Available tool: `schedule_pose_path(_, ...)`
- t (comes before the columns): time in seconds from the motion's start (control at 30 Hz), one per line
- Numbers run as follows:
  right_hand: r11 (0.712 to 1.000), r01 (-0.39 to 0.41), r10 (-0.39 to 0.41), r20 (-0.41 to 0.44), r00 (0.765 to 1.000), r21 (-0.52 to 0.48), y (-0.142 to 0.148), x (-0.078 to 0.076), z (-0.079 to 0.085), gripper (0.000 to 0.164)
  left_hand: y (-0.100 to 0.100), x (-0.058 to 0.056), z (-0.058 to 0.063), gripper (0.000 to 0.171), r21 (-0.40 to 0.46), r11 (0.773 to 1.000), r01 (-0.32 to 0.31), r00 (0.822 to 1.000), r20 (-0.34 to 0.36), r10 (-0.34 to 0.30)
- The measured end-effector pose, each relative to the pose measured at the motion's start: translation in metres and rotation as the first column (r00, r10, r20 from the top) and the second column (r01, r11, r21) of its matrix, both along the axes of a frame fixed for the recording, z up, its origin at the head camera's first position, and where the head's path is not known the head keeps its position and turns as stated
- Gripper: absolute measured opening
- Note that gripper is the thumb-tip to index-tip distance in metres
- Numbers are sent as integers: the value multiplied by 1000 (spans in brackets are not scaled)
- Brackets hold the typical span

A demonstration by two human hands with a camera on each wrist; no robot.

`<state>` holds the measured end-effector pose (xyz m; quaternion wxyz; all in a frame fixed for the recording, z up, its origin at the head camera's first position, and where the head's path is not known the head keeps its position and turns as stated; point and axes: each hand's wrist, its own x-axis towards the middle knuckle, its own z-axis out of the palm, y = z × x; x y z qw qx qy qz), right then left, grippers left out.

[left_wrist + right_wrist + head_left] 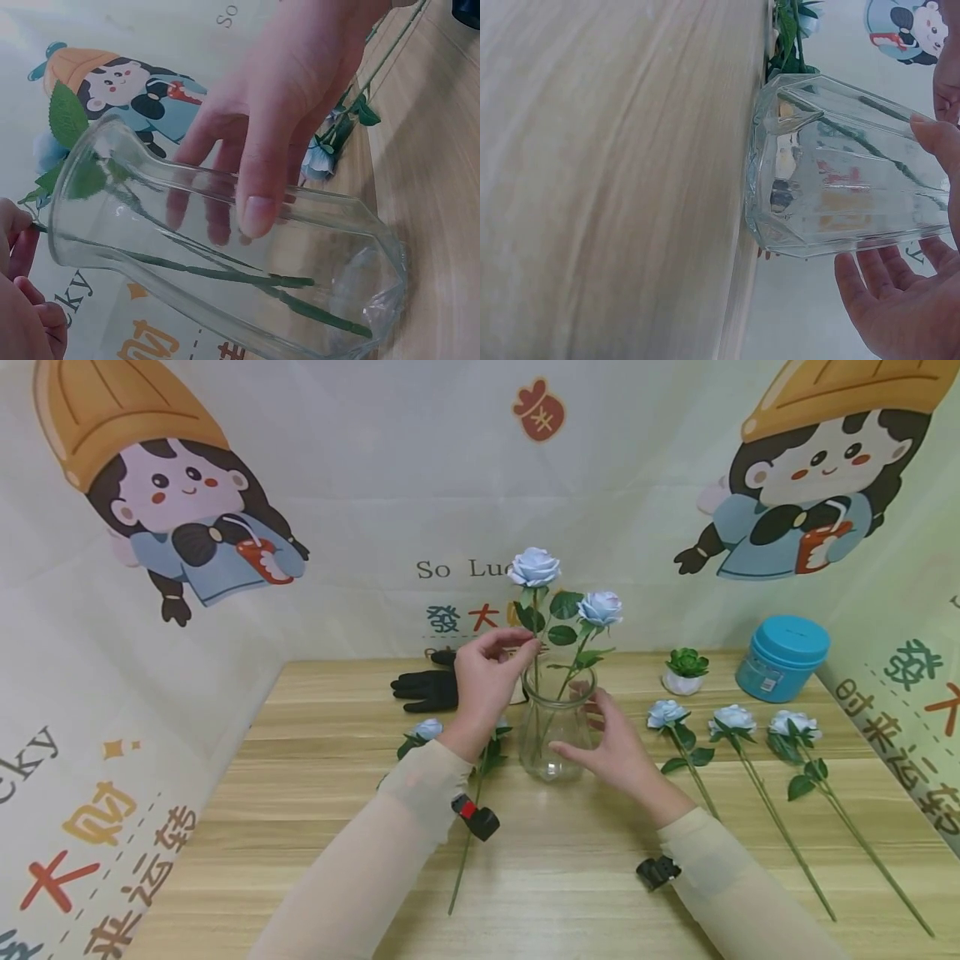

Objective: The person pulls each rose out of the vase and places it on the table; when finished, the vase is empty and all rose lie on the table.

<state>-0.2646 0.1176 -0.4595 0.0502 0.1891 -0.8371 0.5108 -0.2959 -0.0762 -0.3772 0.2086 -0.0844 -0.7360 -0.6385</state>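
A clear glass vase [553, 735] stands upright on the table with two pale blue roses in it. My left hand [491, 672] is at the left of the rim and pinches the stem of the taller rose [534, 568]. The other rose [600, 608] leans to the right over the mouth. My right hand [611, 747] holds the vase from the right, thumb in front and fingers round the far side. Through the glass in the left wrist view, both green stems [247, 277] cross low inside the vase [75, 202].
Three loose roses [731, 722] lie at the right. More roses [427, 731] lie at the left, partly behind my left arm. A black glove [426, 689] is behind them. At the back right stand a small potted succulent [685, 672] and a blue lidded tub [783, 660].
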Motion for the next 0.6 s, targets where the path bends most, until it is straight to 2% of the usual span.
schedule_pose_path(0.27,1000,7,-7,-3,1000,12,-1,1,0,86,-5,2,16,13,64,998,-12,997,-73,17)
schedule_pose_path(0.4,1000,10,-10,6,1000,15,0,2,1,88,-6,4,29,14,130,992,-6,995,-95,18)
schedule_pose_path(0.6,1000,12,-13,12,1000,13,0,1,2,88,-10,10,50,14,179,984,14,993,-115,6)
